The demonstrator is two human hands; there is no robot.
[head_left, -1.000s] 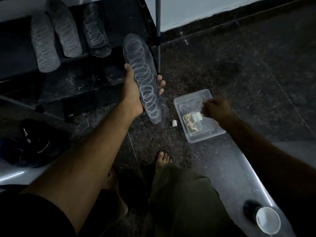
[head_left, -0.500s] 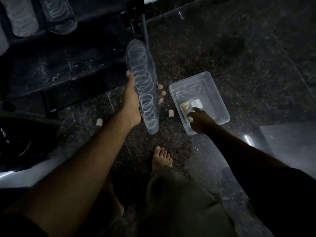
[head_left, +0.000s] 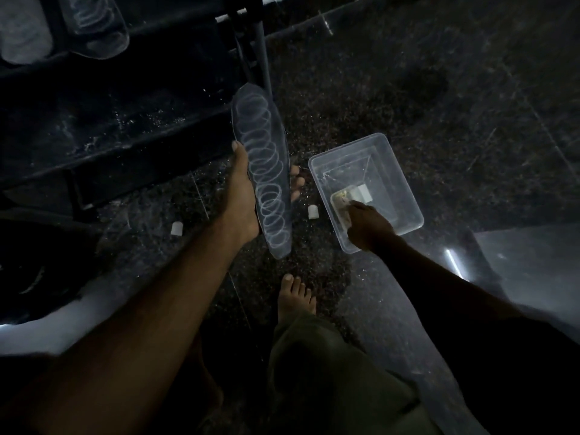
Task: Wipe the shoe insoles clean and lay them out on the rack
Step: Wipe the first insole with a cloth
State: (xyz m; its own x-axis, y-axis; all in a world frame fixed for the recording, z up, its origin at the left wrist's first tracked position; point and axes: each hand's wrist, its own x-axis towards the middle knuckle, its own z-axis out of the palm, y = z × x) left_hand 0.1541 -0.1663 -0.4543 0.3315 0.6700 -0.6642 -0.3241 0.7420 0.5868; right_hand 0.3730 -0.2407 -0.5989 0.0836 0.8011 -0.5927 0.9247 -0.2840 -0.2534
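Observation:
My left hand (head_left: 241,196) grips a grey insole (head_left: 262,171) with white loop markings, held lengthwise above the floor beside the rack's post. My right hand (head_left: 365,224) reaches into a clear plastic tub (head_left: 398,171) on the floor, its fingers down on a pale yellowish cloth (head_left: 340,197) at the tub's near end; whether the fingers pinch the cloth is hidden. A small white block (head_left: 362,193) lies in the tub beside the cloth. Two more insoles (head_left: 94,26) lie on the dark rack shelf (head_left: 125,120) at the top left.
Two small white caps (head_left: 313,211) (head_left: 176,228) lie on the dark speckled floor. My bare foot (head_left: 296,296) stands below the insole. A dark shoe (head_left: 34,271) sits at the left edge. The rack's metal post (head_left: 260,58) rises near the insole's tip.
The view has tilted down and the rack has slid up out of frame. My right hand has gone from above the tub down onto the cloth inside it. The left hand keeps the insole.

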